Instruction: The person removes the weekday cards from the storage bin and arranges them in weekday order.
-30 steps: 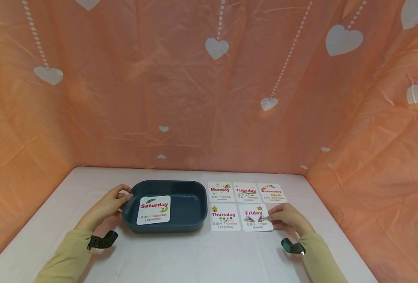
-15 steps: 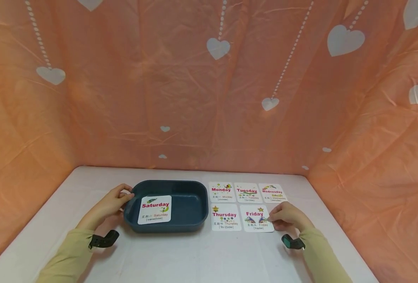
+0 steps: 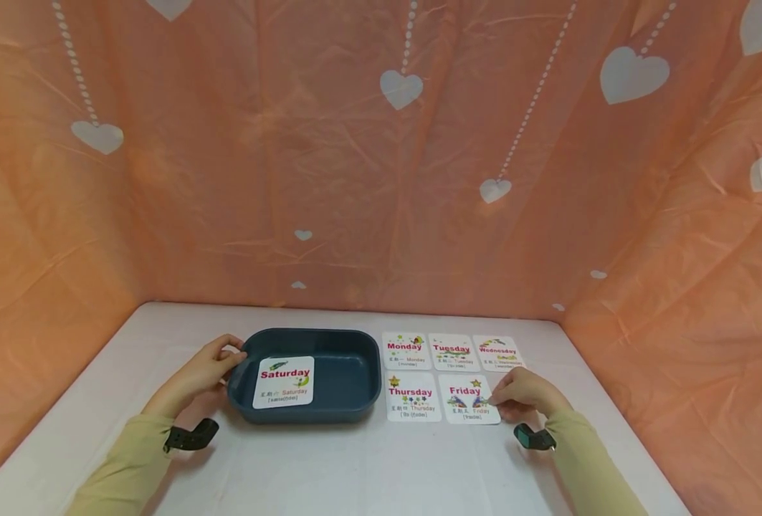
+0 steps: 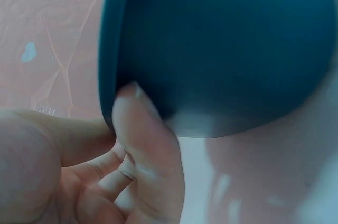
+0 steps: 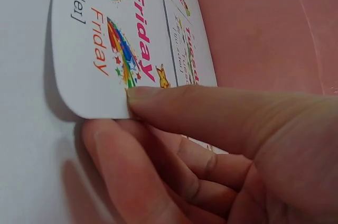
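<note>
A dark blue tray stands left of centre on the table, its left rim pinched by my left hand. One digit of that hand lies inside the tray's wall in the left wrist view. The Saturday card lies face up in the left part of the tray. Over at the right, my right hand pinches the right edge of the Friday card, thumb on its face and a finger below the edge. The Thursday card is just left of Friday.
Behind them, the Monday card, Tuesday card and Wednesday card form a back row. White cloth covers the table. An orange curtain with hearts encloses the back and sides.
The whole scene has slid slightly rightward in the head view. Both hands, the tray and the cards keep their places relative to one another.
</note>
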Tool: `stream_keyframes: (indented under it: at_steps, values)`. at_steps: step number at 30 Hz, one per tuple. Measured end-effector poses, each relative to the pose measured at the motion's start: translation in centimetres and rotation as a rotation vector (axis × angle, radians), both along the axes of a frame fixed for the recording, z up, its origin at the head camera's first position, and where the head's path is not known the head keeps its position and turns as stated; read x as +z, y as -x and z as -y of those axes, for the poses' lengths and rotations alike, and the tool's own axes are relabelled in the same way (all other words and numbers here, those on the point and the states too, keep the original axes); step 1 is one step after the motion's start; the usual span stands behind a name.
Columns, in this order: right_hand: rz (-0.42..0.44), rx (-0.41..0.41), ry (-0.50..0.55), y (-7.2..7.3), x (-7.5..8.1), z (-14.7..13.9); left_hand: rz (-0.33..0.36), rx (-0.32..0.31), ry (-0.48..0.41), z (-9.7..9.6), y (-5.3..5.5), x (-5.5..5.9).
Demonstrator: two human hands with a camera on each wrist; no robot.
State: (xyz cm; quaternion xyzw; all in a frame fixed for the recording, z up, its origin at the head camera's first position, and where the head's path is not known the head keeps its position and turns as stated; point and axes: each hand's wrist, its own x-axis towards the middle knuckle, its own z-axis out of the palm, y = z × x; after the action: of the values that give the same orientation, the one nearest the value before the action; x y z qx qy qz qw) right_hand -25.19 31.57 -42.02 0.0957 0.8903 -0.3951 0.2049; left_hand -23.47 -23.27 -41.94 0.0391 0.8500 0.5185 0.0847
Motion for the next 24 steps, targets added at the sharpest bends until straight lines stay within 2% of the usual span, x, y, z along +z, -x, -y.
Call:
stream_keyframes:
  at_steps: [8,14,24]
  values:
    - [0.018,0.018,-0.014,0.08,0.13,0.06,-0.012,-0.004,-0.017,0.0,0.01,-0.15]
    - [0.025,0.011,-0.027,0.16,0.11,0.04,0.008,0.009,-0.01,-0.14,-0.09,-0.03]
    - [0.013,0.011,0.023,-0.01,-0.34,-0.13,0.0,0.008,0.006,-0.06,0.06,-0.17]
